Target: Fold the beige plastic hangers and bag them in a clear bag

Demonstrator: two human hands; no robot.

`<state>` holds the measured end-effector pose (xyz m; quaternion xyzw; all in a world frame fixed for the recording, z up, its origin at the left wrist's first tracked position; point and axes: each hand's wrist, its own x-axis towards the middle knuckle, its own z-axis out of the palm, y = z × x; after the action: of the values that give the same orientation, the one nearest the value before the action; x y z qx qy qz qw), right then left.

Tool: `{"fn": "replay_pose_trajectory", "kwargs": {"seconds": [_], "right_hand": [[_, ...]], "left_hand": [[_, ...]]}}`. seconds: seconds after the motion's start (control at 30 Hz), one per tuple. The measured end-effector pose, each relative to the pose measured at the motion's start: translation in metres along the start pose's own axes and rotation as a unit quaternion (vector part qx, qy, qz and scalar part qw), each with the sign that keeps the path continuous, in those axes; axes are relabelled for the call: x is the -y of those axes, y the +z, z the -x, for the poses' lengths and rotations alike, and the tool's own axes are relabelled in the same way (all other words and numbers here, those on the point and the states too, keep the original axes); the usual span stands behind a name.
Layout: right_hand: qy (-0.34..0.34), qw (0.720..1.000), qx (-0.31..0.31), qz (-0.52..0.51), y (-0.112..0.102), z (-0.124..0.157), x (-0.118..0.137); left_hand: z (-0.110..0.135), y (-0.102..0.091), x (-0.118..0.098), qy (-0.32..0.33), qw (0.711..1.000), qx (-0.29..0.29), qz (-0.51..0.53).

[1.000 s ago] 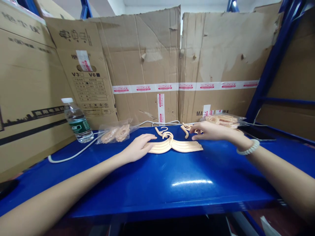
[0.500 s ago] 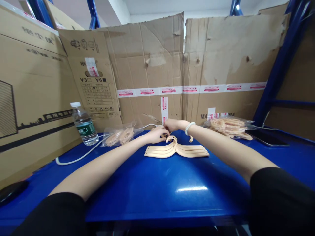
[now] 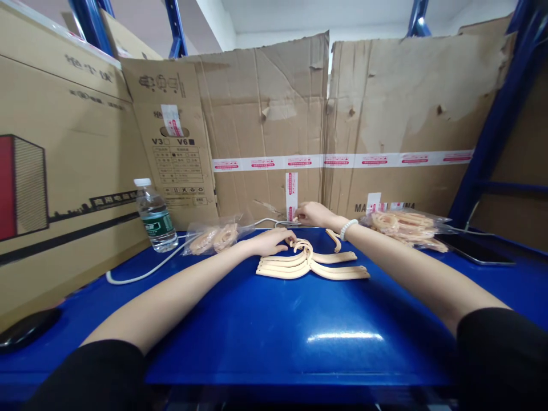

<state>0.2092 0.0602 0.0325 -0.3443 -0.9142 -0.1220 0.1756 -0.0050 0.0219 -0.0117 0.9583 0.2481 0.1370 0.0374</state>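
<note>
A stack of beige hangers (image 3: 285, 269), with curved arms and hooked tops, lies on the blue table. My left hand (image 3: 269, 242) is at the hooks from the left, its fingers bent around a hook tip; the exact contact is small and partly hidden. Farther back, my right hand (image 3: 315, 214) is held with bent fingers close to the cardboard; whatever is between its fingertips cannot be made out. One right-side hanger arm (image 3: 336, 258) sits apart from those in front. A separate curved beige piece (image 3: 334, 241) lies beside my right wrist.
Clear bags of beige parts stand on the left (image 3: 214, 238) and right (image 3: 406, 227). A water bottle (image 3: 157, 220), white cable (image 3: 141, 278) and black mouse (image 3: 29, 330) are leftward. A phone (image 3: 475, 250) lies rightward. Cardboard (image 3: 265, 125) walls the back.
My right hand has moved away from my left, back and slightly right. The right-side hanger arms have spread apart. More of the separate curved piece shows. The whole view has shifted slightly.
</note>
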Motion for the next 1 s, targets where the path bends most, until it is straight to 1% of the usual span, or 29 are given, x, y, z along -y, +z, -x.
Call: {"fn": "replay_pose_trajectory", "kwargs": {"seconds": [0.1,0.2,0.27,0.37,0.43,0.5,0.57,0.63,0.73,0.77,0.83,0.9,0.93,1.0], "right_hand": [[0.041,0.996,-0.075,-0.017,-0.013,0.012,-0.005],[0.076,0.987,-0.130,-0.053,-0.020,0.026,-0.003],[0.088,0.981,-0.153,-0.075,-0.025,0.036,0.004],[0.101,0.969,-0.185,-0.131,-0.036,0.051,0.023],[0.125,0.947,-0.201,-0.217,-0.046,0.061,0.039],[0.162,0.917,-0.197,-0.305,-0.056,0.072,0.055],[0.197,0.891,-0.188,-0.363,-0.065,0.083,0.069],[0.218,0.864,-0.183,-0.414,-0.070,0.095,0.081],[0.231,0.820,-0.174,-0.495,-0.074,0.111,0.094],[0.233,0.806,-0.169,-0.517,-0.073,0.115,0.097],[0.237,0.781,-0.163,-0.555,-0.071,0.120,0.103],[0.240,0.754,-0.171,-0.587,-0.065,0.123,0.108],[0.241,0.740,-0.179,-0.601,-0.061,0.124,0.111],[0.242,0.716,-0.193,-0.625,-0.049,0.127,0.117]], "left_hand": [[0.000,0.005,0.005,-0.016,1.000,-0.006,0.000],[-0.002,0.008,0.011,-0.035,0.999,-0.009,-0.014],[-0.002,0.008,0.015,-0.046,0.999,-0.005,-0.029],[-0.001,0.002,0.014,-0.067,0.996,0.006,-0.052],[0.003,-0.004,0.010,-0.088,0.994,0.006,-0.066],[0.007,-0.013,0.001,-0.112,0.991,-0.013,-0.075],[0.012,-0.021,-0.010,-0.133,0.987,-0.049,-0.074],[0.016,-0.029,-0.024,-0.143,0.984,-0.091,-0.054],[0.021,-0.035,-0.048,-0.140,0.979,-0.149,0.011],[0.024,-0.036,-0.057,-0.138,0.977,-0.160,0.040],[0.029,-0.032,-0.075,-0.128,0.973,-0.163,0.105],[0.036,-0.026,-0.091,-0.121,0.965,-0.161,0.167],[0.040,-0.021,-0.099,-0.123,0.954,-0.172,0.211],[0.047,-0.012,-0.110,-0.149,0.895,-0.195,0.372]]}}
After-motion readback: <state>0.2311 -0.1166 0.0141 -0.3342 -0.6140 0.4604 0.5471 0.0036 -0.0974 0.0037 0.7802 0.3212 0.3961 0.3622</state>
